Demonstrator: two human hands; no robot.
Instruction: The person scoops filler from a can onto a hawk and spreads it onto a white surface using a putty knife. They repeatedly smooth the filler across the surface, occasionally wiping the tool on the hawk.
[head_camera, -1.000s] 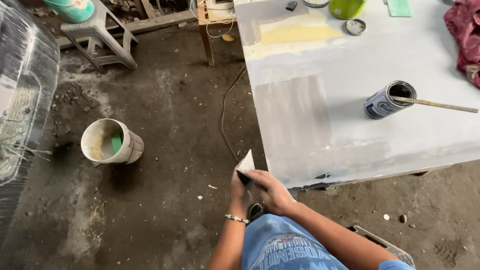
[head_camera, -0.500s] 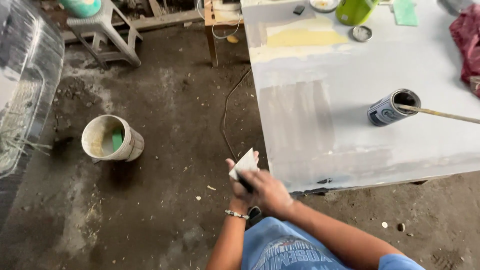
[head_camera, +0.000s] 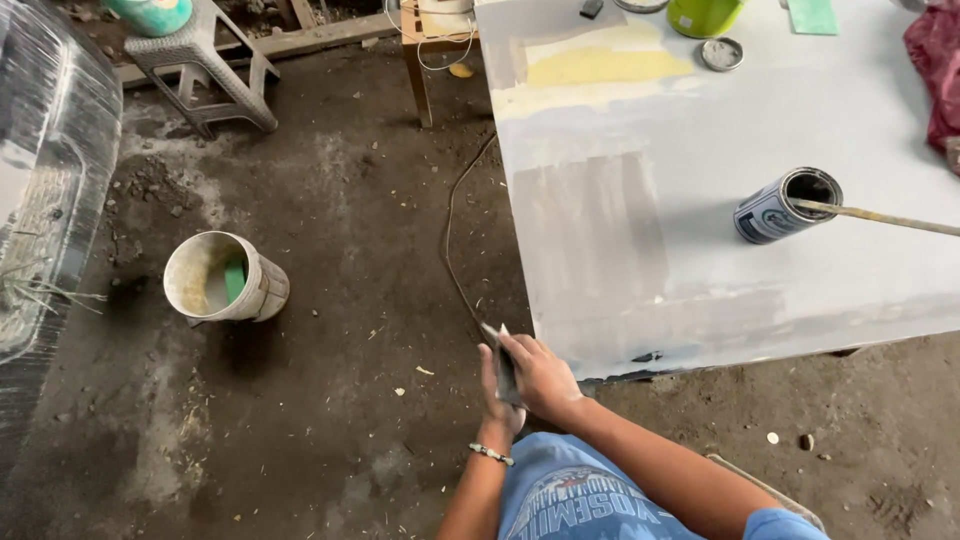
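while both hands meet low in the head view, just off the near left corner of the desk, the left hand and the right hand press together around a flat scraper blade that stands on edge between them. the fingers of the right hand are curled over the blade from the right, and the left hand backs it from the other side, so both sets of fingers are closed on it; only its thin dark edge and a pale corner at the top show. a beaded bracelet sits on the left wrist. the desk's grey top is smeared with paler and yellowish patches, and a paint tin lies on its side there, well apart from the hands, with a long stick poking out of its mouth to the right. on the dirt floor to the left stands a white bucket with something green inside, and a dark cable runs along the floor near the desk's edge.
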